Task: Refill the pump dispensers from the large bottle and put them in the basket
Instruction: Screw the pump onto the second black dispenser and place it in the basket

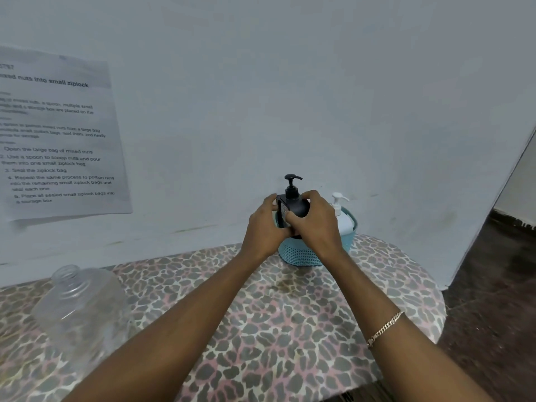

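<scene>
A black pump dispenser (293, 200) stands upright over the left part of the teal basket (301, 253); its lower half is hidden behind my fingers. My left hand (265, 230) grips its left side and my right hand (314, 224) wraps its front and right side. A white pump dispenser (342, 216) sits inside the basket on the right. The large clear bottle (81, 306) stands uncapped at the near left of the table, looking empty.
The table (290, 314) carries a leopard-print cloth and ends in a rounded edge on the right, with dark floor beyond. A white wall rises directly behind the basket. A printed instruction sheet (58, 134) hangs on the wall at left.
</scene>
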